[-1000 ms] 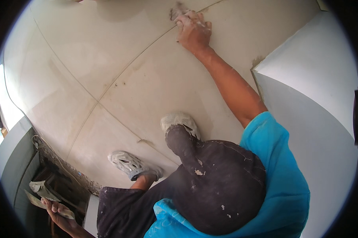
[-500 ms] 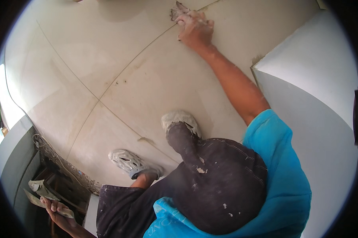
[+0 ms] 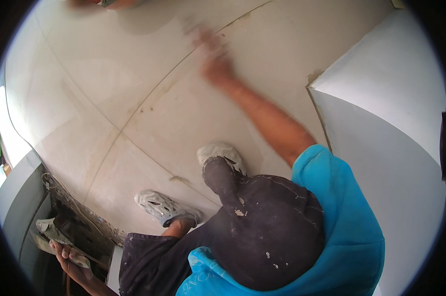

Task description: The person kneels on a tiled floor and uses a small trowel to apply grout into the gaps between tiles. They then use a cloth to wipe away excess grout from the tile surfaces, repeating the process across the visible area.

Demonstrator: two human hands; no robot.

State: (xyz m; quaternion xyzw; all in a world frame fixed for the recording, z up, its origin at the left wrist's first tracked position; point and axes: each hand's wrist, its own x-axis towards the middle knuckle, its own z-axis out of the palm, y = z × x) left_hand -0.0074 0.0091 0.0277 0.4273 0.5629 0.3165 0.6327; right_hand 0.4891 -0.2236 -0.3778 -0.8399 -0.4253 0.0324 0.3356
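Gripping a flat, pale tool (image 3: 43, 243), the left hand (image 3: 69, 255) curls its fingers around it, low at the left; the right hand (image 3: 214, 54) is blurry near the floor (image 3: 193, 108); I cannot tell its grip

Looks like an interior under renovation, judging by smudged floor tiles (image 3: 193, 111), a rough, crumbled edge (image 3: 103, 225) and dark trousers (image 3: 151, 261) flecked white.

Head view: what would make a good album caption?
Blurred right hand against pale floor tiles, while the left hand holds a flat pale piece.
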